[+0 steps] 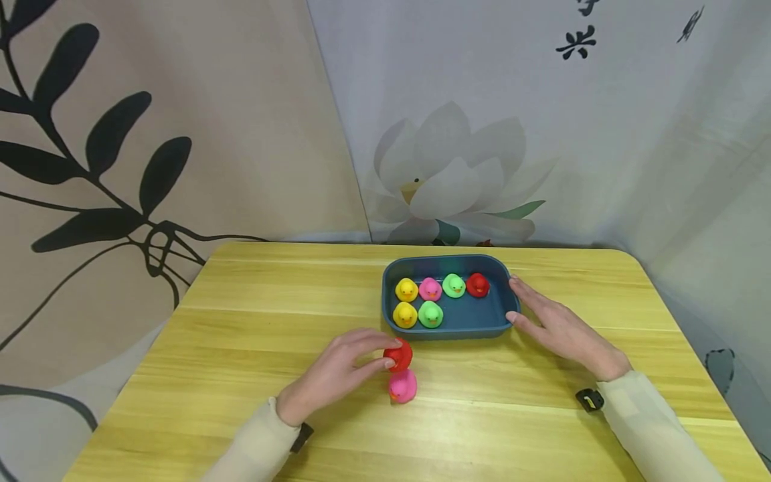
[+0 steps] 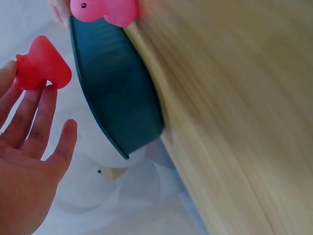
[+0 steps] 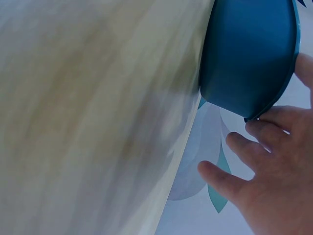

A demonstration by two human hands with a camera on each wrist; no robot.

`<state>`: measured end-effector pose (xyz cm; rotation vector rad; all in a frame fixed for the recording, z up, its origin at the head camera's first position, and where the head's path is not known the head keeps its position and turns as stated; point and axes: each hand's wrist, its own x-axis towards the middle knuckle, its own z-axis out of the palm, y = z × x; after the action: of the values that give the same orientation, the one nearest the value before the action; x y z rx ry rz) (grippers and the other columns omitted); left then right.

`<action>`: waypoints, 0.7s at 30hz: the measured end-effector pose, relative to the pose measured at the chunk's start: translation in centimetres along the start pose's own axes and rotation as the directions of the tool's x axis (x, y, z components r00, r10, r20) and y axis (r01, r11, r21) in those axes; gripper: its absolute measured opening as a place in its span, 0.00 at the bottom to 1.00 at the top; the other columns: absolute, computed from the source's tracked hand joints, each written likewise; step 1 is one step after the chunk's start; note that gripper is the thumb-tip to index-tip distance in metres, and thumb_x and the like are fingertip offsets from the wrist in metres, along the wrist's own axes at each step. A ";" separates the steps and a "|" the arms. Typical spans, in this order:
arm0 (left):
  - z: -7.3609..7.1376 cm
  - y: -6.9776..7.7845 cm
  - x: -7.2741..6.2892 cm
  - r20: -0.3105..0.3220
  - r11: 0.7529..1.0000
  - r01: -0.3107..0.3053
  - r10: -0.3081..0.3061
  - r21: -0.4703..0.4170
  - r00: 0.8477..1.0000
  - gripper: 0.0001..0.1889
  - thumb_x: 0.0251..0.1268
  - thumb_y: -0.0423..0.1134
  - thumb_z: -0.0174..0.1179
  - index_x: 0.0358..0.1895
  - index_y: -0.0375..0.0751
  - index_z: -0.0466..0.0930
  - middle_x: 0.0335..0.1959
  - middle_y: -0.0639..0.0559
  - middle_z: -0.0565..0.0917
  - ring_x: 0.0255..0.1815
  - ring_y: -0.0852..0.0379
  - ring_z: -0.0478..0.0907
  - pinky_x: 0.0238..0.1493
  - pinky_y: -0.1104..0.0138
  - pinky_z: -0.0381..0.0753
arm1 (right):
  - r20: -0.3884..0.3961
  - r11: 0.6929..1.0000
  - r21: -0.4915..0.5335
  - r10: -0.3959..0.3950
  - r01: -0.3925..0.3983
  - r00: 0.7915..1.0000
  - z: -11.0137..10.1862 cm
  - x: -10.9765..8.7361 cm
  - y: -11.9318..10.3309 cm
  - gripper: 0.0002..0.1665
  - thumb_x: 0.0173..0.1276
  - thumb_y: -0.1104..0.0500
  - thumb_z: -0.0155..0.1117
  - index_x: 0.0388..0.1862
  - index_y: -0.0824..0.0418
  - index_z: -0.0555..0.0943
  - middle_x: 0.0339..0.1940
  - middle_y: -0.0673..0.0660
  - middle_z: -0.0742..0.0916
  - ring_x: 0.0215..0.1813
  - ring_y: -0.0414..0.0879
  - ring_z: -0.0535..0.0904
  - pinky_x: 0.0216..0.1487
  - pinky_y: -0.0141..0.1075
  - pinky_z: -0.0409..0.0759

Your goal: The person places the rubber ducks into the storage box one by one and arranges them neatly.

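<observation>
My left hand (image 1: 345,365) pinches a red rubber duck (image 1: 399,356) between thumb and fingertips, in front of the blue tray (image 1: 452,333). In the left wrist view this red duck (image 2: 43,66) is raised off the table. A pink rubber duck (image 1: 402,386) sits on the table just nearer than the held one. My right hand (image 1: 557,328) rests its extended fingers and thumb against the tray's right end. Inside the tray are two yellow ducks (image 1: 406,290), two green ducks (image 1: 454,286), one pink duck (image 1: 430,289) and one red duck (image 1: 478,285), in two rows.
The tray stands near the back edge of the wooden table (image 1: 241,301). Behind the table hangs a printed cloth (image 1: 253,134) with leaves and a flower. A dark wrist strap (image 1: 589,399) is on the right wrist.
</observation>
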<state>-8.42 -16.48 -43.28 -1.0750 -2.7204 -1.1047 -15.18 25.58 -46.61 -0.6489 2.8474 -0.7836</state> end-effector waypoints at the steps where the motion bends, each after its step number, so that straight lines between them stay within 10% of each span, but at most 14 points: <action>1: 0.1 0.1 0.3 -0.006 1.000 -0.011 0.011 -0.005 1.000 0.17 0.70 0.40 0.68 0.60 0.49 0.86 0.57 0.60 0.86 0.60 0.59 0.81 0.63 0.57 0.81 | 0.001 1.000 0.001 0.001 -0.001 1.000 0.0 0.0 0.0 0.48 0.81 0.34 0.50 0.87 0.56 0.48 0.87 0.60 0.54 0.83 0.65 0.54 0.76 0.65 0.58; 21: 2.7 1.8 5.8 -0.068 0.993 -0.090 0.086 -0.071 0.994 0.16 0.71 0.43 0.68 0.60 0.48 0.87 0.56 0.58 0.87 0.58 0.60 0.80 0.59 0.61 0.81 | -0.003 1.000 -0.013 -0.006 0.006 1.000 0.0 0.1 0.1 0.47 0.81 0.35 0.50 0.87 0.56 0.49 0.86 0.60 0.55 0.83 0.65 0.55 0.76 0.64 0.59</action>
<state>-11.18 -10.40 -42.77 -1.1356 -2.5754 -1.2133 -15.27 25.63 -46.61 -0.6589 2.8571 -0.7692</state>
